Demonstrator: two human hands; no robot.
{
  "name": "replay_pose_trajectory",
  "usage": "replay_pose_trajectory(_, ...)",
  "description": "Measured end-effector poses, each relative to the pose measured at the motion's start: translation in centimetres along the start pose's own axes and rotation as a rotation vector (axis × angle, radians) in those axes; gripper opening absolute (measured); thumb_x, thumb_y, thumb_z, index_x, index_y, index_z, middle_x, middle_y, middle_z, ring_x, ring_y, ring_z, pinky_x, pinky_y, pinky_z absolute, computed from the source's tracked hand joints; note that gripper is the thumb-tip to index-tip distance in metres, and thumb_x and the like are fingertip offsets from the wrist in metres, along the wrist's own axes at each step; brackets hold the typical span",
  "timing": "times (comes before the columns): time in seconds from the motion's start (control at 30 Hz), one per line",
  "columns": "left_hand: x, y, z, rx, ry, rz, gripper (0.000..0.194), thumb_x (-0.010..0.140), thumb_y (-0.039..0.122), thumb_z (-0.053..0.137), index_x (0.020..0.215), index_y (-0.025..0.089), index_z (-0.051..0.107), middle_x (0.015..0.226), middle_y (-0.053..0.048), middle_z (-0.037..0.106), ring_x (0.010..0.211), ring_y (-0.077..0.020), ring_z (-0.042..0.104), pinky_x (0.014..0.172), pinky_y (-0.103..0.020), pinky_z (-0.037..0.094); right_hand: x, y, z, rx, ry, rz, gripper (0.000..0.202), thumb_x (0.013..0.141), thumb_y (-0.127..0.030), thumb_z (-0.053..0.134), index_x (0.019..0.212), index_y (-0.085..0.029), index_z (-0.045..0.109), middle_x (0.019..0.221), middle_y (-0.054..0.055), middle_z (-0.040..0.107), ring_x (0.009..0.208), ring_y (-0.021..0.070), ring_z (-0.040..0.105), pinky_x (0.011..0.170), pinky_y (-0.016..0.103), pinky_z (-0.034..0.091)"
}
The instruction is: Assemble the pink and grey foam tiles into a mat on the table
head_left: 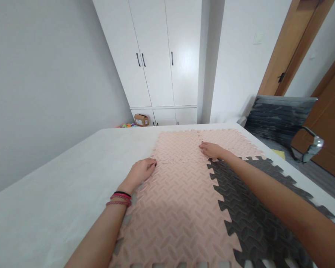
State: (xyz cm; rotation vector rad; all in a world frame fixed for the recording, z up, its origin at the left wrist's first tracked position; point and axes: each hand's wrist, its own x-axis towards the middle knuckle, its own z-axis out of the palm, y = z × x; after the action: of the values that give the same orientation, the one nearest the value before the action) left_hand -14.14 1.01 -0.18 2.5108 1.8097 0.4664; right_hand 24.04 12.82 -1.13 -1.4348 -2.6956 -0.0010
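"Establishing the step in hand: what is it?"

"Apparently, seating the seam (170,162) between the near pink tile (178,208) and the far pink tile (178,144), both flat on the counter (58,186)."

"State of the hands?"

"The left hand (142,169) lies with bent fingers at the left edge, beside the seam; a grip cannot be confirmed. The right hand (210,149) rests palm down, unclenched, near the black tile (240,201)."

"Next move?"

"In judgement, it calls for even pressure along the seam, edges aligned."
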Motion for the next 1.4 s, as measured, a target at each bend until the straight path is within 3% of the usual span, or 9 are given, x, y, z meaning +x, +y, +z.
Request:
replay_pose_trajectory(0.1, -0.1, -0.1, 0.1, -0.008, 0.010, 0.001, 0.036, 0.088, 0.032, 0.037, 0.107, 0.026, 0.067, 0.118, 0.001, 0.067, 0.107, -0.0169, 0.061, 0.095, -0.026, 0.045, 0.2, 0.9, 0.4, 0.059, 0.039, 0.078, 0.040, 0.094, -0.025, 0.034, 0.125, -0.020, 0.059, 0.133, 0.005, 0.055, 0.133, 0.0165, 0.037, 0.107, 0.033, 0.034)
replay_pose_trajectory(0.27, 0.0, -0.2, 0.3, -0.019, 0.023, -0.003, 0.036, 0.087, 0.031, 0.037, 0.106, 0.024, 0.067, 0.117, 0.001, 0.067, 0.106, -0.0175, 0.062, 0.094, -0.027, 0.045, 0.8, 2.4, 1.6, 0.077, 0.095, 0.238, 0.053, 0.094, -0.034, 0.036, 0.144, -0.016, 0.036, 0.145, 0.012, 0.040, 0.131, 0.0220, 0.039, 0.104, 0.038, 0.035)
replay_pose_trajectory(0.53, 0.5, -0.2, 0.0, -0.040, 0.028, -0.021, 0.035, 0.087, 0.030, 0.038, 0.103, 0.025, 0.068, 0.114, 0.002, 0.069, 0.105, -0.0169, 0.063, 0.091, -0.026, 0.047, 1.7, 1.8, 0.7, -0.086, 0.100, 0.211, 0.046, 0.097, -0.046, 0.027, 0.137, -0.031, 0.045, 0.147, 0.008, 0.037, 0.125, 0.0315, 0.040, 0.095, 0.052, 0.037)
replay_pose_trajectory(0.7, 0.6, -0.1, -0.1, -0.048, 0.029, -0.029, 0.034, 0.087, 0.030, 0.038, 0.103, 0.024, 0.068, 0.112, 0.000, 0.069, 0.101, -0.0176, 0.064, 0.090, -0.027, 0.047, 1.8, 0.2, 0.4, -0.186, 0.073, 0.165, 0.045, 0.098, -0.032, 0.024, 0.134, -0.017, 0.045, 0.132, 0.017, 0.050, 0.113, 0.0283, 0.049, 0.090, 0.045, 0.040)
replay_pose_trajectory(0.83, 0.5, 0.1, -0.1, -0.053, 0.025, -0.015, 0.034, 0.087, 0.030, 0.038, 0.104, 0.024, 0.067, 0.113, 0.001, 0.069, 0.102, -0.0171, 0.063, 0.090, -0.026, 0.047, 1.9, 0.8, 0.1, -0.200, 0.029, 0.148, 0.044, 0.098, -0.038, 0.026, 0.134, -0.023, 0.045, 0.124, 0.012, 0.057, 0.111, 0.0249, 0.050, 0.090, 0.037, 0.041)
replay_pose_trajectory(0.97, 0.5, 0.1, -0.1, -0.052, 0.029, -0.018, 0.034, 0.087, 0.029, 0.038, 0.103, 0.024, 0.068, 0.112, 0.000, 0.069, 0.102, -0.0177, 0.063, 0.090, -0.027, 0.047, 2.6, 1.9, 0.0, -0.198, 0.031, 0.188, 0.053, 0.096, -0.047, 0.029, 0.144, -0.023, 0.033, 0.124, 0.012, 0.057, 0.113, 0.0245, 0.050, 0.094, 0.036, 0.039)
replay_pose_trajectory(1.2, 0.5, 0.2, -0.1, -0.054, 0.039, -0.023, 0.033, 0.086, 0.028, 0.039, 0.102, 0.024, 0.068, 0.111, 0.001, 0.069, 0.101, -0.0168, 0.064, 0.089, -0.026, 0.047, 4.6, 2.3, 0.0, -0.200, 0.024, 0.243, 0.046, 0.096, -0.042, 0.027, 0.115, -0.021, 0.063, 0.119, 0.013, 0.056, 0.109, 0.0263, 0.053, 0.087, 0.036, 0.044)
replay_pose_trajectory(1.3, 0.6, 0.2, -0.1, -0.054, 0.043, -0.027, 0.033, 0.086, 0.028, 0.039, 0.102, 0.024, 0.068, 0.110, 0.000, 0.070, 0.100, -0.0170, 0.064, 0.089, -0.027, 0.047, 5.0, 2.3, -0.2, -0.198, 0.007, 0.235, 0.045, 0.095, -0.042, 0.030, 0.109, -0.018, 0.065, 0.113, 0.014, 0.058, 0.104, 0.0258, 0.056, 0.086, 0.036, 0.045)
replay_pose_trajectory(1.4, 0.6, 0.1, 0.0, -0.057, 0.043, -0.029, 0.033, 0.086, 0.028, 0.039, 0.102, 0.024, 0.068, 0.111, 0.000, 0.069, 0.100, -0.0173, 0.064, 0.088, -0.027, 0.047, 5.0, 2.1, -0.1, -0.192, 0.013, 0.237, 0.045, 0.095, -0.042, 0.031, 0.126, -0.020, 0.055, 0.115, 0.014, 0.057, 0.103, 0.0250, 0.057, 0.086, 0.037, 0.045)
